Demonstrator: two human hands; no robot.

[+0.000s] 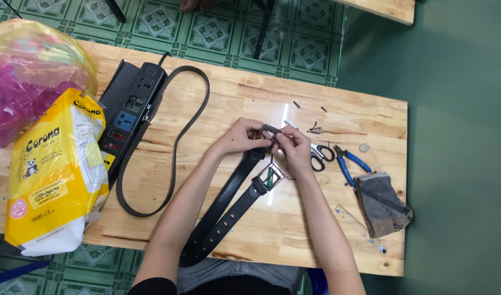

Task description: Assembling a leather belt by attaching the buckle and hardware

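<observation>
Both hands meet over the middle of a wooden table (pixel 294 229). My left hand (pixel 240 136) and my right hand (pixel 292 146) together pinch a small metal buckle (pixel 268 130) at the end of a black belt (pixel 228 191). Just below them a second black belt (pixel 228 218) lies beside it, with a square metal buckle (pixel 270 176) and a green piece inside the frame. The two straps run side by side down to the table's near edge.
A third thin black belt (pixel 179 131) loops at the left beside a black power strip (pixel 127 109). A yellow-and-white bag (pixel 54 175) and a pink plastic bag (pixel 26 71) sit far left. Scissors (pixel 320 155), blue-handled pliers (pixel 348 164), a grey cloth (pixel 381 205) and a clear ruler (pixel 360 221) lie right.
</observation>
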